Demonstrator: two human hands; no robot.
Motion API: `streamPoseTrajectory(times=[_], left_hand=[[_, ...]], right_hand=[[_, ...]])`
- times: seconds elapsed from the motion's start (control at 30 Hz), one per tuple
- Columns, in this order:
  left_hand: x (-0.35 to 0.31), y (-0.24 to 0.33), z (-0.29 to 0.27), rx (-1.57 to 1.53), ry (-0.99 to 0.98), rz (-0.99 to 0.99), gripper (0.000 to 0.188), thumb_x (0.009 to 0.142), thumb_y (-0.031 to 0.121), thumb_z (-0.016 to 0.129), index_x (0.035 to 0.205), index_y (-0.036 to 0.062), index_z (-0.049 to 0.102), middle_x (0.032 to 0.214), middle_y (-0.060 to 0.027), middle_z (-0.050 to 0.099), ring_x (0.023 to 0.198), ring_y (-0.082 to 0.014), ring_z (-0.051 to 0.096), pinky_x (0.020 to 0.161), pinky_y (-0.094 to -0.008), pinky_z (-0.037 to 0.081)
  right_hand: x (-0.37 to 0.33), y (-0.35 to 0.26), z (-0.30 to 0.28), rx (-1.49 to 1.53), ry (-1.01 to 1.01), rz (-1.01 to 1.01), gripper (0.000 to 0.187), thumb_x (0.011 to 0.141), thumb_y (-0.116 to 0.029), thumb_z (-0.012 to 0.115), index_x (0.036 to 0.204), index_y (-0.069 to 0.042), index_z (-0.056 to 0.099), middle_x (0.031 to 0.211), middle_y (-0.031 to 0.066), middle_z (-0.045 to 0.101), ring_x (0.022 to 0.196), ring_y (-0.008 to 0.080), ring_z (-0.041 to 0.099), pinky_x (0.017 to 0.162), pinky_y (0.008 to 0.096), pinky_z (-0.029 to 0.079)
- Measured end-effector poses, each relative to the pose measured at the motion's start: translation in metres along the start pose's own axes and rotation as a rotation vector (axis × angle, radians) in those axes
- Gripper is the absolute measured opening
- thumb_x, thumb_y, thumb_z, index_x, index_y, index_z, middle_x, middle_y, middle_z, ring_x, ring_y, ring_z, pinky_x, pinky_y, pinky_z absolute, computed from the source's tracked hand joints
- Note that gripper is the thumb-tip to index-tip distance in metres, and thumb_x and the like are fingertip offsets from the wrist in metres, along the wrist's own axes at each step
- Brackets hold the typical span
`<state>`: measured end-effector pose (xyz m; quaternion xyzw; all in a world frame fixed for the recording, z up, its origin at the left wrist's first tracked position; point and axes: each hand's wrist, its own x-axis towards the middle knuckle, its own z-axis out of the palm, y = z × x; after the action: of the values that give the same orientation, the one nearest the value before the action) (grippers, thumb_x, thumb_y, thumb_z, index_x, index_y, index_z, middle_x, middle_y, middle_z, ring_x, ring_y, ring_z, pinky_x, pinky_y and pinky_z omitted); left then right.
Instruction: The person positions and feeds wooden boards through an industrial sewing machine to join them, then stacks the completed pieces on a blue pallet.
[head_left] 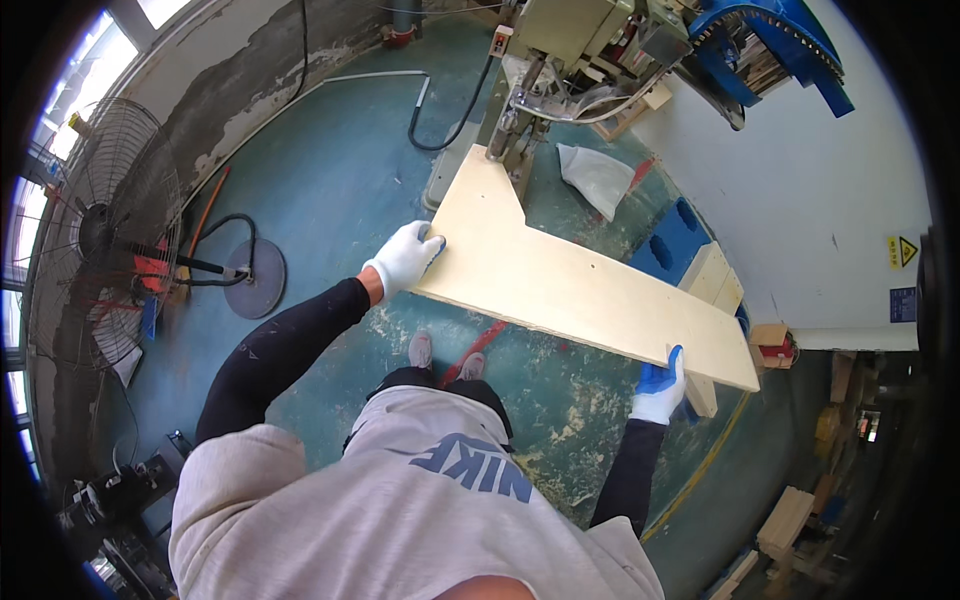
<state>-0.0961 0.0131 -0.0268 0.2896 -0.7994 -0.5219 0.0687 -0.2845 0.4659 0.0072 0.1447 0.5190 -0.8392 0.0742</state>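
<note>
A pale L-shaped wooden board [570, 285] spans the space before me, its short arm pointing away and its long arm running to the right. My left hand [408, 256], in a white glove with a blue palm, is closed on the board's left edge near the corner. Gloved the same way, my right hand [660, 388] grips the near edge close to the right end; some of its fingers are hidden under the board. The tip of the short arm lies at the working head of a standing machine [512, 115]. A few small dark holes or marks show on the board's face.
Beyond the right end stand a blue holder [668, 236] and stacked wooden pieces [712, 275]. A white sack [597, 178] lies on the floor beside the machine. To the left is a large fan [95, 230] with a round base. More timber [785, 522] sits at lower right.
</note>
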Motion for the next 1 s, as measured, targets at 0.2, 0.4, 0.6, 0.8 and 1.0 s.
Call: streamPoseTrajectory(times=[0.2, 0.4, 0.6, 0.8, 1.0], left_hand=[[-0.131, -0.039, 0.016, 0.003, 0.113, -0.171, 0.060, 0.099, 0.022, 0.056, 0.149, -0.0041, 0.033, 0.108, -0.0329, 0.065, 0.094, -0.0409, 0.069, 0.082, -0.0429, 0.053], [-0.186, -0.073, 0.016, 0.115, 0.364, 0.257, 0.062, 0.095, 0.005, 0.056, 0.149, -0.0080, 0.029, 0.106, -0.0330, 0.065, 0.087, -0.0452, 0.067, 0.074, -0.0446, 0.053], [-0.216, -0.074, 0.023, 0.118, 0.342, 0.161, 0.061, 0.093, 0.003, 0.056, 0.147, -0.0091, 0.031, 0.115, -0.0357, 0.062, 0.084, -0.0465, 0.068, 0.072, -0.0452, 0.055], [-0.187, -0.038, 0.022, 0.010, 0.297, 0.140, 0.058, 0.095, 0.002, 0.054, 0.148, -0.0066, 0.033, 0.109, -0.0312, 0.065, 0.088, -0.0412, 0.069, 0.078, -0.0403, 0.054], [-0.161, -0.011, 0.022, 0.034, 0.220, 0.111, 0.056, 0.098, 0.004, 0.053, 0.150, -0.0034, 0.033, 0.082, -0.0235, 0.065, 0.072, -0.0329, 0.067, 0.069, -0.0397, 0.051]], right_hand=[[-0.025, 0.054, -0.017, 0.128, -0.099, 0.108, 0.054, 0.103, -0.043, 0.051, 0.141, -0.004, 0.048, 0.142, 0.0117, 0.054, 0.130, 0.0277, 0.051, 0.109, 0.0440, 0.041], [-0.026, 0.147, -0.040, 0.133, 0.205, 0.263, 0.079, 0.092, -0.072, 0.047, 0.150, -0.018, 0.041, 0.155, 0.0051, 0.042, 0.140, 0.0296, 0.038, 0.116, 0.0463, 0.029], [-0.022, 0.163, -0.060, 0.319, 0.097, 0.328, 0.081, 0.093, -0.072, 0.046, 0.150, -0.015, 0.041, 0.155, 0.0060, 0.041, 0.140, 0.0300, 0.038, 0.116, 0.0496, 0.028], [-0.015, 0.131, -0.082, 0.240, -0.057, 0.243, 0.073, 0.099, -0.064, 0.042, 0.151, -0.012, 0.039, 0.155, 0.0074, 0.041, 0.140, 0.0305, 0.038, 0.117, 0.0463, 0.028], [-0.038, 0.074, -0.078, 0.287, -0.166, 0.224, 0.071, 0.102, -0.061, 0.038, 0.153, -0.012, 0.036, 0.157, 0.0087, 0.038, 0.141, 0.0306, 0.038, 0.118, 0.0468, 0.029]])
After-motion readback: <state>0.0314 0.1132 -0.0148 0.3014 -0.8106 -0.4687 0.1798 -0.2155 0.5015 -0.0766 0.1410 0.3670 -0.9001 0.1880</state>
